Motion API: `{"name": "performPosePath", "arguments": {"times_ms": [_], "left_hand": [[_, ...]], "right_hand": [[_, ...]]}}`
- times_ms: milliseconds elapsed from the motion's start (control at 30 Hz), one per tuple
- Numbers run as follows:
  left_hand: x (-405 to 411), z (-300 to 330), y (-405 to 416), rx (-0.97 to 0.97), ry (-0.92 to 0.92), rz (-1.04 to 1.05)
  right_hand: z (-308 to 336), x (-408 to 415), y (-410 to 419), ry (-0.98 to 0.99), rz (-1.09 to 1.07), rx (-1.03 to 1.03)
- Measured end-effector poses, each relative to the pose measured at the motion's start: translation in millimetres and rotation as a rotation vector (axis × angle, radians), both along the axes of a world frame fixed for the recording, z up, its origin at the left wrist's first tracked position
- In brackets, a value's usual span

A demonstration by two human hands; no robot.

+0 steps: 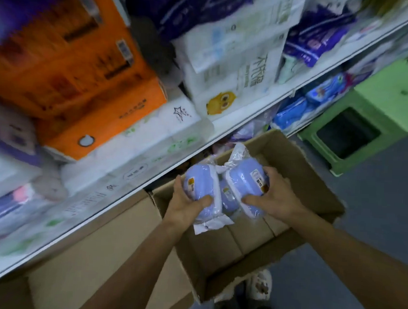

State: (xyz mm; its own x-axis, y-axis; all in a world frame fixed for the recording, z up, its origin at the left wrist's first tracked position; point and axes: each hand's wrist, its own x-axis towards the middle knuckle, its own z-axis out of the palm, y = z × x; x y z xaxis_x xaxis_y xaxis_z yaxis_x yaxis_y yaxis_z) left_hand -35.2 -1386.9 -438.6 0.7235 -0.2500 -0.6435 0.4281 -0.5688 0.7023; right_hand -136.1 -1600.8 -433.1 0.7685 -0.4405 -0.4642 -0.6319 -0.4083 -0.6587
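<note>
— Entry one, hands?
— Left hand (186,205): wrapped round left blue pack (200,183), thumb across the front, fingers behind. Right hand (275,196): gripping right blue pack (245,180), thumb low on the wrapper, fingers over the far side.
— Position of packs?
— Side by side between the two hands, touching, above the open cardboard box (315,181). Third blue pack (229,199) showing in the gap between them; held or loose, not clear. Clear film, white sealed ends.
— Outward from there?
— Box on grey floor (372,222), flaps raised. Closed carton (86,254) just to its left, under white shelf edge (125,198). On the shelf: orange tissue pack (83,89), white owl-print pack (228,84), purple packs (315,42), all blurred. Green stool (370,111) beyond the box, right side. White shoe (261,285) at the box's near corner
</note>
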Motion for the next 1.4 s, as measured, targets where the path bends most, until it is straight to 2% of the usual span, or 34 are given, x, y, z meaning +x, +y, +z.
{"name": "performPosePath", "arguments": {"times_ms": [133, 233, 500, 733, 900, 1133, 1267, 1400], "left_hand": [[0.5, 60.0, 17.7, -0.036, 0.014, 0.017], [-6.8, 100.3, 35.3, -0.068, -0.025, 0.026], [-38.7, 184.1, 106.3, -0.134, -0.239, -0.031], [-93.7, 267.8, 220.9, -0.175, -0.470, -0.166], [-128.4, 325.2, 323.9, -0.096, -0.616, -0.200], [-143.5, 401.7, 454.1, -0.104, -0.786, -0.102], [-140.0, 426.3, 533.8, -0.078, -0.829, 0.050], [-120.6, 453.9, 615.3, -0.053, -0.892, 0.161]], "right_hand": [[58.1, -4.5, 10.1, -0.062, 0.022, 0.078], [96.2, -8.0, 25.2, -0.107, 0.050, 0.062], [184.0, -46.9, 92.2, -0.184, 0.148, -0.207], [252.3, -119.6, 199.0, -0.280, 0.126, -0.270], [314.5, -148.7, 279.0, -0.379, 0.182, -0.332], [403.4, -118.6, 388.4, -0.515, 0.355, -0.386], [432.1, -85.5, 457.2, -0.590, 0.449, -0.387], [452.1, -33.4, 529.3, -0.655, 0.489, -0.287]]}}
